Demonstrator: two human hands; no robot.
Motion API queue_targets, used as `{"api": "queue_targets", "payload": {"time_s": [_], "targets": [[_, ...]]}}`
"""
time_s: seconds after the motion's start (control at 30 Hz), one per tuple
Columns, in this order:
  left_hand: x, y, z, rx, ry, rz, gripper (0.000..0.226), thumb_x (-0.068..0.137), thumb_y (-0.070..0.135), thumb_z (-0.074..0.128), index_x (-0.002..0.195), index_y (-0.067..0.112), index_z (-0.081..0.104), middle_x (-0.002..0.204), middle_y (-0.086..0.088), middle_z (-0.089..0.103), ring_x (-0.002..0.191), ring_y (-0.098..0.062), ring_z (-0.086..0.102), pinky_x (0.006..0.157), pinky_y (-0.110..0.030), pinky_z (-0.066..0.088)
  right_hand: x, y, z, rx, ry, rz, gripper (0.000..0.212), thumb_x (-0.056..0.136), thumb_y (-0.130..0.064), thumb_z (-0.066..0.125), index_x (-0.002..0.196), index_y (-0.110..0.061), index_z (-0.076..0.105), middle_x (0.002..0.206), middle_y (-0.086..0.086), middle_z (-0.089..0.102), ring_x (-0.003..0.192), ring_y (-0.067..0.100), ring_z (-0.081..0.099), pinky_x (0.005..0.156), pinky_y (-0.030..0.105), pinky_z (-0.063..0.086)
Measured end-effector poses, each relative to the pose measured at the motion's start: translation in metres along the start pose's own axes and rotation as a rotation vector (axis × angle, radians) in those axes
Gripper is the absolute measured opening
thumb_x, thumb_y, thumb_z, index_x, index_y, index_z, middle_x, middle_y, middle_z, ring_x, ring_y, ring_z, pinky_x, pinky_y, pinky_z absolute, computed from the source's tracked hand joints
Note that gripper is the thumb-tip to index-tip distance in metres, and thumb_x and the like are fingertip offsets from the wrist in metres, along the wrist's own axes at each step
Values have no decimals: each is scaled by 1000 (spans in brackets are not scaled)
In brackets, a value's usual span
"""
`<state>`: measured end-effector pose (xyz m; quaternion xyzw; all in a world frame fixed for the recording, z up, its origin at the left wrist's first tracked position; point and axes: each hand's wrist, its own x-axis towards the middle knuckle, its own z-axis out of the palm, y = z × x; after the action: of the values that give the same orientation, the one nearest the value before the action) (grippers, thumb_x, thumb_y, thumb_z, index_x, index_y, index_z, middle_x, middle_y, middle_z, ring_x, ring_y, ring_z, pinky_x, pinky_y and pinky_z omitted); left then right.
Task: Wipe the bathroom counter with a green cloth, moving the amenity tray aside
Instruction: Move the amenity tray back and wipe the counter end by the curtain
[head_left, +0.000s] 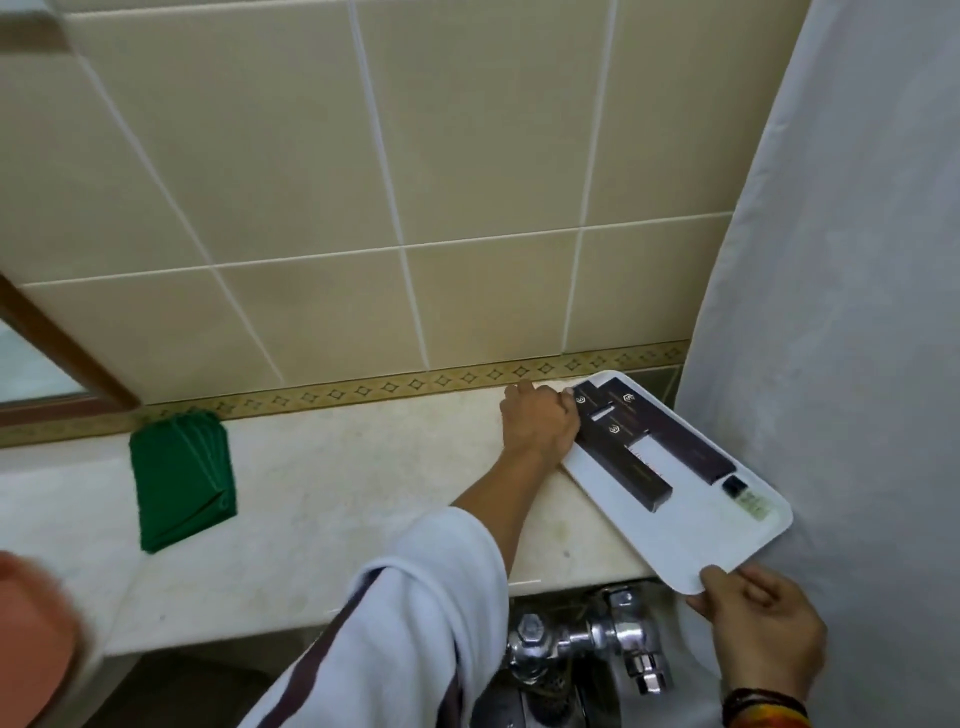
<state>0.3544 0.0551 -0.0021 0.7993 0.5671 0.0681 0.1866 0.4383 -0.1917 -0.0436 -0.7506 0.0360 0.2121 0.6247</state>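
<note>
A white amenity tray (691, 535) lies at the right end of the pale stone counter (337, 493), its near corner hanging over the counter's front edge. It carries several dark boxes (639, 447) and a small bottle (745, 496). My left hand (540, 421) grips the tray's far left corner by the wall. My right hand (763, 623) pinches the tray's near corner, thumb on top. A folded green cloth (182, 478) rests on the counter at the left, apart from both hands.
A white shower curtain (841, 312) hangs right against the tray. Chrome flush valve and pipes (597, 639) sit below the counter's front edge. Tiled wall (363, 208) runs behind the counter; a mirror frame (62, 353) stands at far left.
</note>
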Motion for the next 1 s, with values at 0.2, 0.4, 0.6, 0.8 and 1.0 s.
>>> {"api": "queue_targets", "payload": {"time_s": [0.2, 0.4, 0.6, 0.8, 1.0], "targets": [[-43, -98, -47, -135, 210, -145, 58, 109, 40, 34, 109, 0, 75, 120, -24, 69, 112, -40, 61, 97, -42, 49, -30, -16, 21, -158, -233, -118, 29, 76, 4, 77, 103, -3, 69, 86, 16, 73, 81, 38, 73, 72, 36, 63], [-105, -235, -105, -171, 232, -449, 59, 109, 41, 34, 90, 0, 71, 101, -22, 72, 86, -33, 63, 76, -36, 46, -92, -36, 111, -489, -501, -306, 12, 75, -8, 77, 85, -11, 72, 74, -2, 68, 79, 27, 67, 80, 33, 55], [-141, -313, -128, -391, 258, -626, 42, 108, 35, 44, 109, 0, 68, 103, -14, 61, 89, -29, 54, 79, -36, 40, -129, -34, 208, -731, -599, -446, 16, 79, -10, 70, 91, -2, 77, 92, 16, 77, 90, 34, 70, 80, 36, 57], [-151, -345, -149, -469, 365, -564, 33, 103, 35, 49, 97, 13, 73, 102, -6, 68, 98, -35, 64, 85, -38, 49, -136, -16, 240, -811, -484, -434, 27, 87, -5, 64, 111, -4, 76, 117, 18, 74, 110, 38, 67, 95, 36, 52], [-120, -421, -189, -326, 496, -661, 36, 106, 24, 49, 126, 0, 68, 126, -23, 68, 118, -41, 63, 100, -50, 55, -215, -4, 253, -774, -450, -862, 35, 91, -27, 69, 123, -13, 68, 125, 11, 63, 111, 31, 62, 99, 43, 52]]}}
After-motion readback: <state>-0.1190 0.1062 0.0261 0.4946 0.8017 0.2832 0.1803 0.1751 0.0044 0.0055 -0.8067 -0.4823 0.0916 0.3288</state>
